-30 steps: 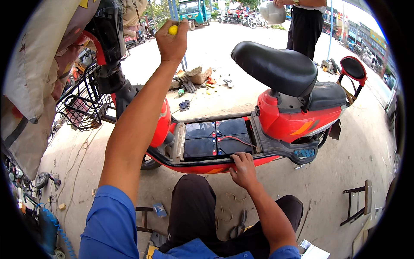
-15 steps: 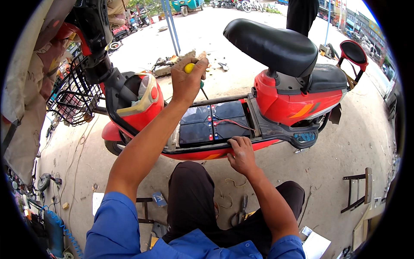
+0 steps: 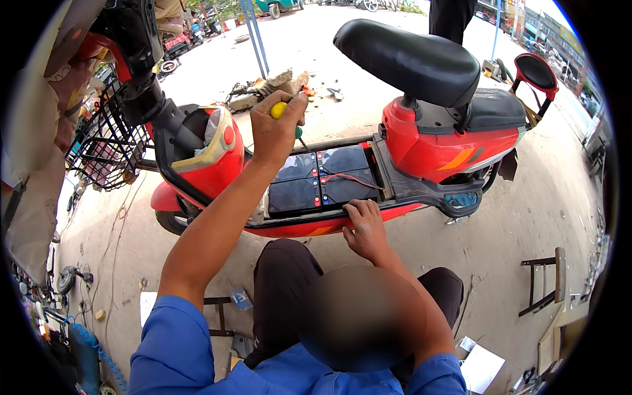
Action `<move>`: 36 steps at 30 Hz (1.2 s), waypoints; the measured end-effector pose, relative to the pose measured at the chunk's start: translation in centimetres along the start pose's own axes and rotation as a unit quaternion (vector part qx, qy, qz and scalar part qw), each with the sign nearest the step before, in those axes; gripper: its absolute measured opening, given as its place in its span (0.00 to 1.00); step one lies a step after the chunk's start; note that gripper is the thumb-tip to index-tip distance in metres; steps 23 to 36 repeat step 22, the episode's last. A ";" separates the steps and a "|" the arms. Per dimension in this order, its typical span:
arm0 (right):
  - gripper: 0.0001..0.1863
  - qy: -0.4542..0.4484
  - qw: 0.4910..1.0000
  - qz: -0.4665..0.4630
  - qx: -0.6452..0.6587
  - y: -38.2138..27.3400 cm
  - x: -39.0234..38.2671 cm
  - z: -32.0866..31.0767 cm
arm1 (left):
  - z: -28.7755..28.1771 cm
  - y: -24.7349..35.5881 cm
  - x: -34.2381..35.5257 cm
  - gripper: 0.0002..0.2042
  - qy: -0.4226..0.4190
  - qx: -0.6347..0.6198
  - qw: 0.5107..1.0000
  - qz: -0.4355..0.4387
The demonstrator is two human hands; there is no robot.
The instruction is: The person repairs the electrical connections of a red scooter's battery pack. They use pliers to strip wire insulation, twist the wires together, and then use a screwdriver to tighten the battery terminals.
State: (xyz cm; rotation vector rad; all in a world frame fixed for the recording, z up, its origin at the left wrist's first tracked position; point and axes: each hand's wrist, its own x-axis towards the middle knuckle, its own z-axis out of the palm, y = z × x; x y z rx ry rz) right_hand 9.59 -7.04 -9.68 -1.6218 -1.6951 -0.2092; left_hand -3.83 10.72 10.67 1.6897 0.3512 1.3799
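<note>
My left hand is closed round a screwdriver with a yellow-ended handle and a green collar. Its dark shaft slants down toward the far edge of the open battery bay; I cannot make out what the tip meets. Several black batteries sit side by side in the floor of a red electric scooter, with red and blue terminals and a red wire across them. On the near side, my right hand hooks its fingers over the bay's rim, thumb low against the red panel.
The black saddle is tilted up over the rear. A wire basket hangs at the front. Broken stones lie beyond the scooter, a small stand at right. A blurred dark patch hides part of my lap.
Everything in view sits slightly further left and up, as the head view has shifted. My left hand still grips the screwdriver and my right hand stays on the rim.
</note>
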 end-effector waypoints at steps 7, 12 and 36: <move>0.25 -0.003 0.999 0.016 0.034 0.9 -1.2 -0.1 | 1.1 0.8 -0.9 0.12 0.004 -0.037 0.999 0.011; 0.18 0.045 0.989 0.072 0.120 1.3 -1.6 -0.9 | 1.7 1.3 -1.8 0.12 -0.013 -0.085 0.996 -0.006; 0.10 0.120 0.926 0.219 0.284 2.7 -1.8 -3.2 | 2.4 1.9 -3.2 0.11 -0.057 -0.187 0.978 -0.072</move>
